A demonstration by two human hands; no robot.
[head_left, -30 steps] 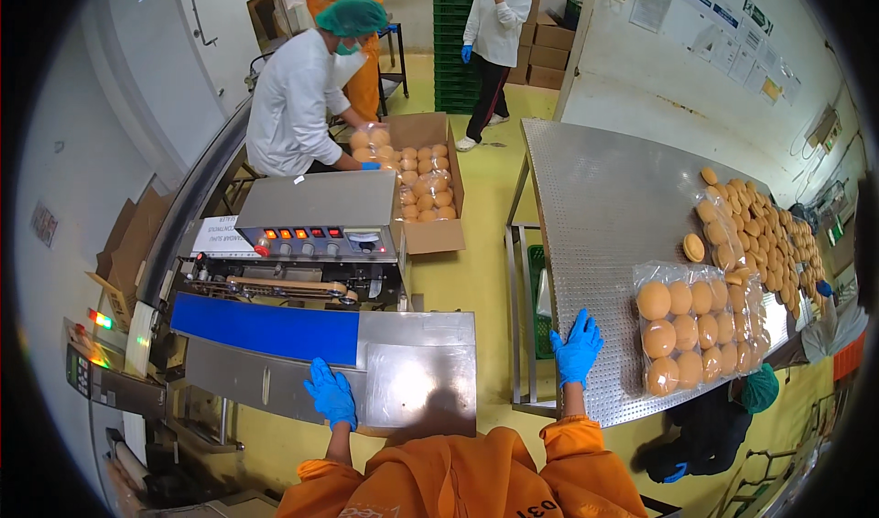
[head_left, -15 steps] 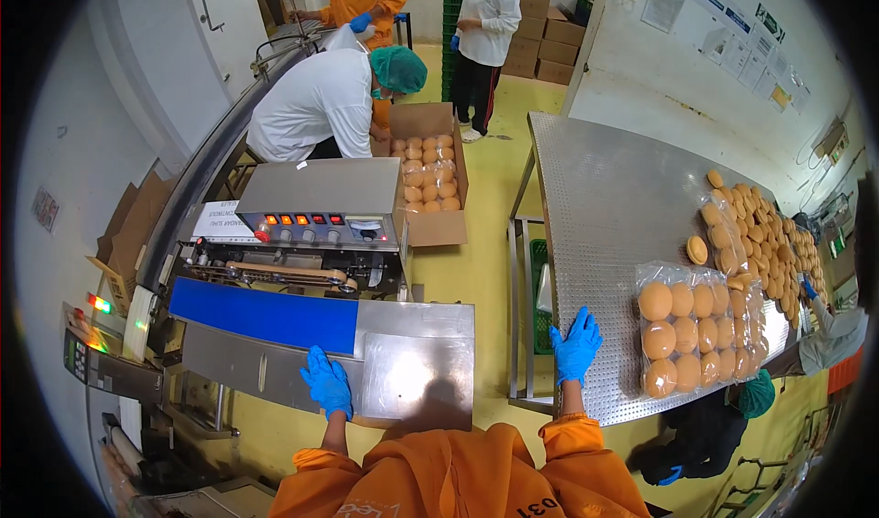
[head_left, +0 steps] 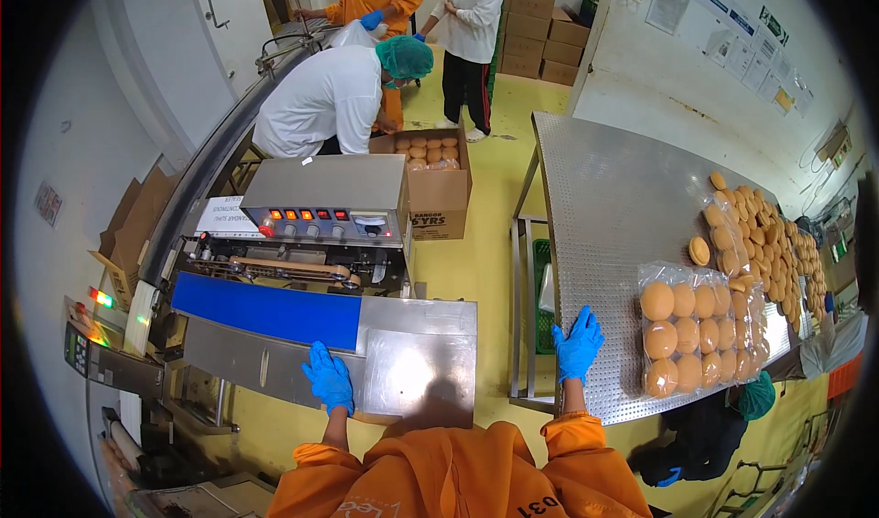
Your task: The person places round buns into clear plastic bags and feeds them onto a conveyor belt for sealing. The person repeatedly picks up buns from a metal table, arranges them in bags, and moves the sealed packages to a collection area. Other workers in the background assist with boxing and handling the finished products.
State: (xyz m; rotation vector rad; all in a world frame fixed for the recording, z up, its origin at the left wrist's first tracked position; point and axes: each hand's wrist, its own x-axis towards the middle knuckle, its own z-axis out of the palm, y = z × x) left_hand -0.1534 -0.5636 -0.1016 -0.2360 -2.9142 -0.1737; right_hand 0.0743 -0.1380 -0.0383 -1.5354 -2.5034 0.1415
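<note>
My left hand (head_left: 329, 378), in a blue glove, lies flat with its fingers out on the metal ledge beside the blue conveyor belt (head_left: 265, 309). Behind the belt stands a bag sealing machine (head_left: 316, 202) with lit red switches. My right hand (head_left: 578, 345), gloved in blue too, rests open on the left edge of the dimpled steel table (head_left: 604, 188). Neither hand holds anything. To its right lie clear plastic packs of round buns (head_left: 683, 331), set in rows. One loose bun (head_left: 699, 250) sits just beyond them.
A co-worker in white (head_left: 320, 102) bends over an open carton (head_left: 439, 198) of packed buns. Two more people stand farther back. Many loose buns (head_left: 778, 253) cover the table's far right. A person in dark clothes (head_left: 705, 436) is below the table's near edge. Yellow floor separates machine and table.
The co-worker's carton has tipped upright, so its printed side now shows and fewer buns are visible. The standing person in white has shifted left. My hands stay in place.
</note>
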